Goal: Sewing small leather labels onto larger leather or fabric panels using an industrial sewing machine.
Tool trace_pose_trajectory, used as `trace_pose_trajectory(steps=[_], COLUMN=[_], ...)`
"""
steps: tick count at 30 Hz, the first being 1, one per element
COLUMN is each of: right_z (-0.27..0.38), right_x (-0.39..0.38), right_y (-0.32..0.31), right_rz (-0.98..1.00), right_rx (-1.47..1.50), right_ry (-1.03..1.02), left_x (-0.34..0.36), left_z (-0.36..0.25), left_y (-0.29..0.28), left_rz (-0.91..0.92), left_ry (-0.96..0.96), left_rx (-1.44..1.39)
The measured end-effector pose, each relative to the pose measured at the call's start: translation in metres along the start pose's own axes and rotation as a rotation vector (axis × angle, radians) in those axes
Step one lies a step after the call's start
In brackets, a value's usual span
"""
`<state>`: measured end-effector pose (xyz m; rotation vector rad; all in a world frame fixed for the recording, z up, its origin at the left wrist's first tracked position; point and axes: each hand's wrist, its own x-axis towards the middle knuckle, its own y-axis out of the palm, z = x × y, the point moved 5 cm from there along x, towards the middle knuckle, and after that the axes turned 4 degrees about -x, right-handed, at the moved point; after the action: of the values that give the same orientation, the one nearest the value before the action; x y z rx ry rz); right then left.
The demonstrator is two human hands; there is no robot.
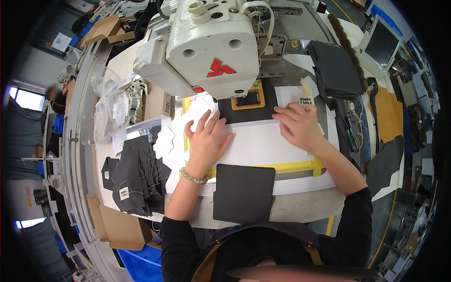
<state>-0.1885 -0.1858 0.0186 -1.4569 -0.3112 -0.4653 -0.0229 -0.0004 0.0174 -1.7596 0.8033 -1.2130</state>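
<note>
Under the head of a white sewing machine [211, 51] lies a black fabric piece [230, 116], with a yellow-edged frame [248, 99] around a dark window on top. My left hand [206, 143] is open, fingers spread, its fingertips by the left edge of the black piece. At the right edge, my right hand [300, 126] touches the fabric with its foremost fingertips. Its other fingers are curled at a small white label [306, 100] with dark print, which they seem to hold. White sheeting [256, 145] edged with yellow tape lies beneath both hands.
A black panel [244, 192] lies at the table's front edge. Black labelled pieces [141, 176] are heaped at left, near a clear plastic bag [110, 110] and a stack of labels [136, 101]. Folded black material [336, 70] and a monitor [383, 42] stand back right.
</note>
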Motion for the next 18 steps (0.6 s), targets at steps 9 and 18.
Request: trace_pose_trajectory(steps=[9,18], right_z=[0.0022,0.0061], right_x=[-0.0061,-0.0045], right_y=[0.0045,0.0011], right_rz=[0.030,-0.002], right_rx=[-0.056,-0.102], right_ry=[-0.008,-0.037], left_x=[-0.0031,-0.0027], left_z=[-0.0073,-0.0100], left_y=[0.0017,0.0021], left_rz=[0.025,0.017], left_ry=[0.085,0.109], left_rx=[0.065,0.119])
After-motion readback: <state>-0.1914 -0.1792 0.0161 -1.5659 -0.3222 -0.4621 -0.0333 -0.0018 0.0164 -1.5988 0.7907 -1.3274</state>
